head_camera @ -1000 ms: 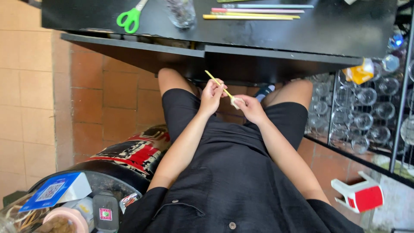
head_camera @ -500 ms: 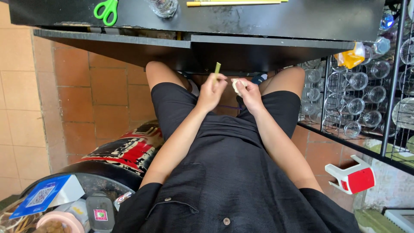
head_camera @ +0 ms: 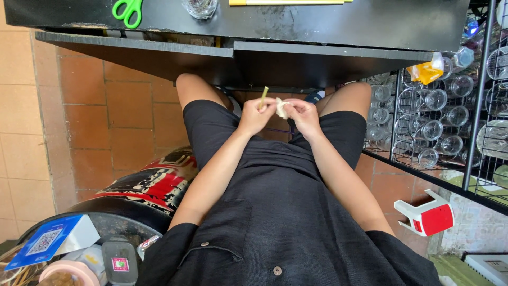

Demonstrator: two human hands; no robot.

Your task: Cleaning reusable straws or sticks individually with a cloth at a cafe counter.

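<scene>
I sit with both hands together over my lap, just under the edge of a black table (head_camera: 344, 24). My left hand (head_camera: 256, 115) pinches a thin yellow stick (head_camera: 263, 96) that points up toward the table's underside. My right hand (head_camera: 302, 115) holds a small crumpled white piece (head_camera: 281, 107) against the stick's lower end. The two hands touch at the fingertips. I wear black shorts and a black shirt.
Green scissors (head_camera: 127, 10), a glass (head_camera: 199, 7) and yellow sticks (head_camera: 288, 2) lie on the table. A wire rack of glass jars (head_camera: 439, 114) stands at right, with a small red-and-white stool (head_camera: 427, 214) below. A round drum-like stand (head_camera: 114, 212) with cards sits at left.
The stick has swung from slanting up-left to nearly upright. A white piece now shows at my right hand's fingers. The view has tilted, so the table sits higher in frame.
</scene>
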